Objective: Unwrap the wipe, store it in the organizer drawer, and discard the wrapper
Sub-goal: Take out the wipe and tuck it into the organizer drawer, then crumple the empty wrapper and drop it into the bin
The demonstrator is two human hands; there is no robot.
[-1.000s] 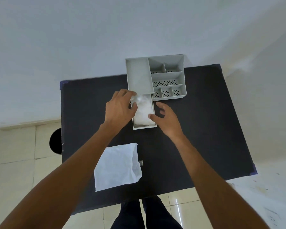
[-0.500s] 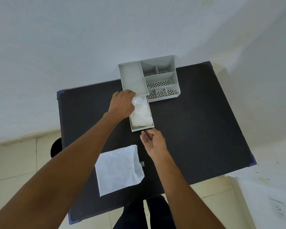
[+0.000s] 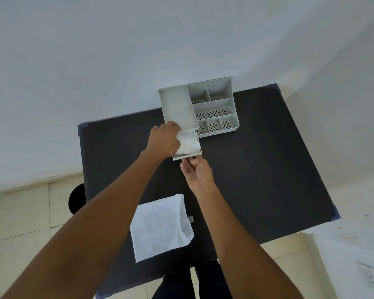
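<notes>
A grey organizer (image 3: 212, 104) stands at the far edge of the black table (image 3: 268, 169). Its drawer (image 3: 187, 156) sticks out partway toward me. The crumpled white wipe (image 3: 190, 143) lies inside the drawer. My left hand (image 3: 164, 140) reaches in from the drawer's left side, fingers curled down on the wipe. My right hand (image 3: 198, 171) is palm up, its fingertips touching the drawer's front wall. The flat white wrapper (image 3: 160, 227) lies on the table near the front edge, between my forearms.
A round black object (image 3: 77, 198) sits on the tiled floor left of the table. A small metallic bit (image 3: 190, 219) lies by the wrapper's right edge. A white wall rises behind the table. My legs show below the front edge.
My right hand dropped from beside the drawer to its front wall. The drawer now sticks out less than half a second ago. My left hand stays on the wipe.
</notes>
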